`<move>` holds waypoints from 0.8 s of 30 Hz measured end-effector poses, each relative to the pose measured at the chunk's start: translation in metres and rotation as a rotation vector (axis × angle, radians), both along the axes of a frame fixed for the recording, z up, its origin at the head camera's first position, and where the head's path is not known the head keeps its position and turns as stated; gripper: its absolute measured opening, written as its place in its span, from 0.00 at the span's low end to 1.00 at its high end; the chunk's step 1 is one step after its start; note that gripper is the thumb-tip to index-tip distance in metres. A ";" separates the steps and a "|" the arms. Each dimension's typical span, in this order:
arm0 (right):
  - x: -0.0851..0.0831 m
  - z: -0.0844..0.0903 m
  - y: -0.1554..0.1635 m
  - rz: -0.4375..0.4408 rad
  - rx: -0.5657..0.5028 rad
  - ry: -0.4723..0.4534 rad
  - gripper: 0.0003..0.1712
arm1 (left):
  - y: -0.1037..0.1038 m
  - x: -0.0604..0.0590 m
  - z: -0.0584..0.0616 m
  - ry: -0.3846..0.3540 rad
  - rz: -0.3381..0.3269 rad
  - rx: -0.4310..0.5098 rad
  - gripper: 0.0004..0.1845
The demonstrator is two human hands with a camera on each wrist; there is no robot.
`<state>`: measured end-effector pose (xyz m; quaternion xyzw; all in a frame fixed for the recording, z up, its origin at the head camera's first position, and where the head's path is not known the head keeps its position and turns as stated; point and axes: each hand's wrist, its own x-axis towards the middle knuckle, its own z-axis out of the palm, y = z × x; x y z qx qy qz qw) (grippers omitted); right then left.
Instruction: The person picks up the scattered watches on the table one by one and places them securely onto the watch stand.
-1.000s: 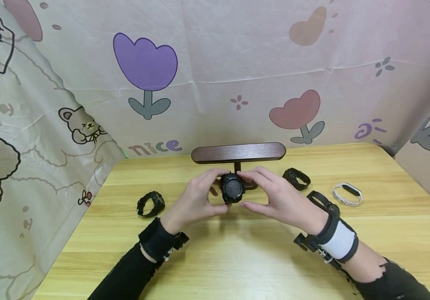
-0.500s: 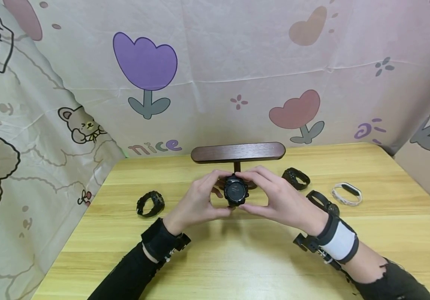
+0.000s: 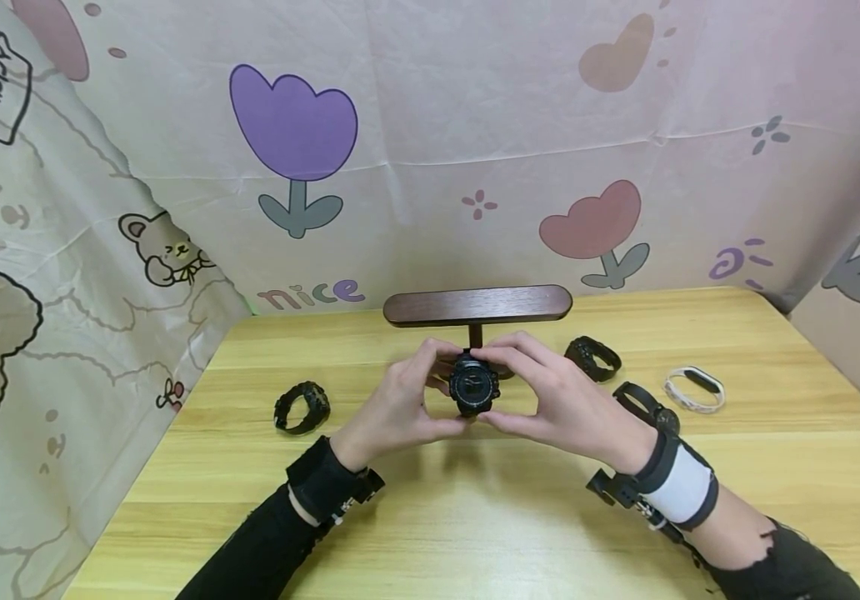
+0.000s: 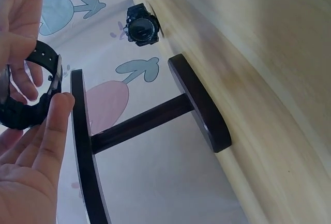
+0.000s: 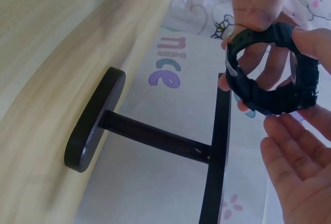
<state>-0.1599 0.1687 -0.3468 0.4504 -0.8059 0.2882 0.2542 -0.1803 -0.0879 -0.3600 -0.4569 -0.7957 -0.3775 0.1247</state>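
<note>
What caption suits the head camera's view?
Left hand and right hand hold a black wristwatch before a dark wooden stand.

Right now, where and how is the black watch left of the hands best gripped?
Probably the strap of the black watch, on its left, pinched from above with one finger inside: the loop's opening shows in the head view, while the bulkier case seems at right.

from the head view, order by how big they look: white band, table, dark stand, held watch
1. Table
2. Dark stand
3. Held watch and white band: not ranked; they look close in size, and the raised watch may be nearer the camera
</note>
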 end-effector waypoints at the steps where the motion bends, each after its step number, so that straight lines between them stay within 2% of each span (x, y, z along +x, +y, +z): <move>1: 0.000 0.000 0.000 0.002 -0.002 0.002 0.43 | 0.000 0.000 -0.001 -0.001 -0.001 -0.002 0.45; 18: -0.002 0.000 0.001 0.018 -0.005 0.012 0.40 | 0.002 0.001 -0.001 -0.019 0.018 -0.033 0.44; 24: -0.003 -0.001 0.001 0.012 -0.010 0.016 0.40 | 0.002 0.001 0.000 0.042 0.026 -0.033 0.45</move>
